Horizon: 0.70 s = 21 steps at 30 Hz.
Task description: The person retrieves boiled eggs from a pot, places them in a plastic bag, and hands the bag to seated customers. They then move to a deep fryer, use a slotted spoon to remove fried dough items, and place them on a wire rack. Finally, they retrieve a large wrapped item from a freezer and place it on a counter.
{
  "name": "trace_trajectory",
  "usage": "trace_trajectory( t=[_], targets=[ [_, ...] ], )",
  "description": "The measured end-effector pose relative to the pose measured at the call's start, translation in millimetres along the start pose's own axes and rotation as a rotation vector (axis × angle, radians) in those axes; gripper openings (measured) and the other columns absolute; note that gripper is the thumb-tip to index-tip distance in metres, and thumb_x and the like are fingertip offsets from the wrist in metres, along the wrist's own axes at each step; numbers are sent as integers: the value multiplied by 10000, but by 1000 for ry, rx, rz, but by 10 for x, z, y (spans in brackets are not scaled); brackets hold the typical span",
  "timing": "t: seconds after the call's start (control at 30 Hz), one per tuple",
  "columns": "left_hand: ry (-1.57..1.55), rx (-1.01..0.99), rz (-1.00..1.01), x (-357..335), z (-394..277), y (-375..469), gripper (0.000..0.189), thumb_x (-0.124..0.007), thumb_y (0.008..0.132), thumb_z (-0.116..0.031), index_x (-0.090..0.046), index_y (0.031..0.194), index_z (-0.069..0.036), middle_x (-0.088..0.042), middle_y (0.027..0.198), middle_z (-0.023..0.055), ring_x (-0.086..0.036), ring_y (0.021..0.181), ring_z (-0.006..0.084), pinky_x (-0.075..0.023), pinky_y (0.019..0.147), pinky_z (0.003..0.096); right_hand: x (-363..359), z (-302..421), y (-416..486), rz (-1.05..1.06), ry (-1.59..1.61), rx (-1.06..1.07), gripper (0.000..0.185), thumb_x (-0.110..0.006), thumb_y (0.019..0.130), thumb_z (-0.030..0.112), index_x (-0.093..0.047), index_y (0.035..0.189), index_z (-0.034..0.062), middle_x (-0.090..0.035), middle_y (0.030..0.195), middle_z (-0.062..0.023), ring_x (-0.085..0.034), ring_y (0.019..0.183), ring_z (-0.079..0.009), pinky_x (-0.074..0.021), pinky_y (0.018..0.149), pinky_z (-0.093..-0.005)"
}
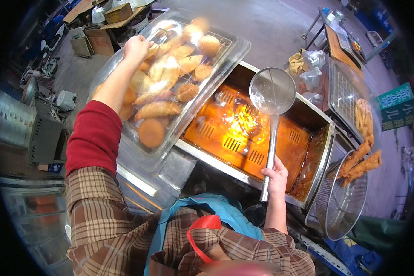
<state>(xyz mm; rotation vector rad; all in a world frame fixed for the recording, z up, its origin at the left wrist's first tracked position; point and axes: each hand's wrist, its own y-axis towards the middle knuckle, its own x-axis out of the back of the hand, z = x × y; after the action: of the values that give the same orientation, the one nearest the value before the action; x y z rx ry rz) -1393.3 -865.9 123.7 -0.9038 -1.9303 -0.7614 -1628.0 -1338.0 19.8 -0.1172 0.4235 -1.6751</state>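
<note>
My right hand (277, 176) grips the metal handle of a round mesh skimmer (273, 90), whose head is raised over the fryer. Below it, a rectangular metal fryer (214, 157) holds orange-brown oil above a slotted plate. My left hand (136, 49) is closed at the handle of a clear plastic cover (239, 51) at the upper left. Under the cover, fried pastries (158, 110) and round sesame balls (208, 46) lie on a wire rack. The cover's edge is beside the fryer's left rim.
A wire basket (345, 207) with fried dough sticks (362, 167) stands right of the fryer. Behind it is another covered rack (346, 93). A wooden table (339, 48) and plastic bags (312, 76) are at the upper right. A white stool (66, 100) is at left.
</note>
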Motion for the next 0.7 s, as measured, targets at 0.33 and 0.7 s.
trace_trajectory(
  t=[0.33, 0.7],
  targets=[
    [-80, 17, -44, -85, 175, 208, 287, -705, 697, -363, -671, 785, -92, -656, 851, 124, -615, 835, 261, -455, 755, 370, 121, 21, -181, -27, -18, -9, 578, -526, 612, -101, -495, 1188, -55, -542, 798, 22, -497, 629, -53, -407, 567, -169],
    [-331, -86, -115, -87, 409, 303, 327, -724, 609, -127, -622, 912, -60, -630, 782, 99, -603, 699, 172, -501, 639, 300, 323, -56, -524, -29, -57, 14, 615, -517, 620, -108, -458, 1231, -66, -582, 975, -29, -529, 719, -69, -415, 629, -173]
  ],
)
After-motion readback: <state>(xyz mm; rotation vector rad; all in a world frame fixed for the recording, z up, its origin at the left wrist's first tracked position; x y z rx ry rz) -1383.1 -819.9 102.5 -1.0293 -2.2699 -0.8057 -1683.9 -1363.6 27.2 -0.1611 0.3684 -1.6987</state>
